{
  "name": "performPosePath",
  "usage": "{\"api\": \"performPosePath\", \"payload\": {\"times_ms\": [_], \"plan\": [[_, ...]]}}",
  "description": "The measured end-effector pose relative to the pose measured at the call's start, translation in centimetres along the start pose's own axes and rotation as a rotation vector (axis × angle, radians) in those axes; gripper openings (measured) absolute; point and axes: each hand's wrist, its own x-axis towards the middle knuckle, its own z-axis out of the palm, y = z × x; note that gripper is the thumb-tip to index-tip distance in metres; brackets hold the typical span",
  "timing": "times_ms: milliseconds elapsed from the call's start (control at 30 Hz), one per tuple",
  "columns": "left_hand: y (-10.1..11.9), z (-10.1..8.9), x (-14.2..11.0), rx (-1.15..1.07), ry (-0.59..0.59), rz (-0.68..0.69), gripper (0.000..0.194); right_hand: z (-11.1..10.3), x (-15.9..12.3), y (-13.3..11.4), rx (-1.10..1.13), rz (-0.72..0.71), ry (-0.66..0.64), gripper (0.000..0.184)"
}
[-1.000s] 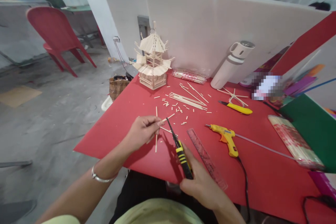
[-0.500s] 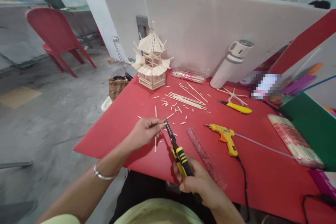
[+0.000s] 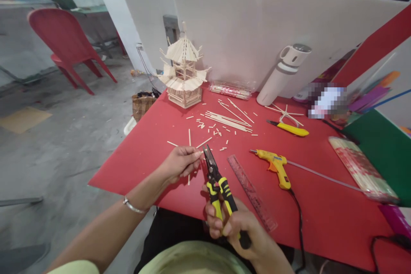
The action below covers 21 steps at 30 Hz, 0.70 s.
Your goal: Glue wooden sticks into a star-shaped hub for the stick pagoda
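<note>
1. Two hands are seen: left hand (image 3: 181,162) at 7 o'clock, right hand (image 3: 234,222) at 5.
2. One pair of cutters (image 3: 222,186) is held at 6.
3. One stick pagoda (image 3: 184,81) is seen at 11.
4. Two stick packets (image 3: 231,90) (image 3: 362,169) are counted.
5. One glue gun (image 3: 276,166), one ruler (image 3: 250,190), one bottle (image 3: 279,77) and one chair (image 3: 64,36) are counted.
6. Small sticks (image 3: 228,122) cannot be counted surely.

Left hand (image 3: 180,163) is pinching small wooden stick (image 3: 202,152) at cutting pliers' (image 3: 210,162) tips; right hand (image 3: 236,227) is gripping handles, stick pagoda (image 3: 184,72) is standing behind on red table (image 3: 135,154).
</note>
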Motion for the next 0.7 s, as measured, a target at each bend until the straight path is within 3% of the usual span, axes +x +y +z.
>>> {"api": "performPosePath", "payload": {"times_ms": [167, 467, 600, 700], "plan": [[0.1, 0.2, 0.5, 0.022, 0.015, -0.016, 0.044, -0.7, 0.5, -0.4, 0.096, 0.033, -0.031, 0.066], [0.1, 0.1, 0.8, 0.128, 0.061, 0.034, 0.040, -1.2, 0.4, -2.0, 0.015, 0.038, -0.073, 0.056], [0.7, 0.2, 0.5, 0.134, 0.060, 0.103, 0.035, -0.9, 0.2, -1.2, -0.050, 0.016, -0.017, 0.050], [1.3, -0.6, 0.0, 0.156, 0.127, 0.172, 0.034, -0.8, 0.0, -0.1, -0.150, 0.009, 0.045, 0.043]]}}
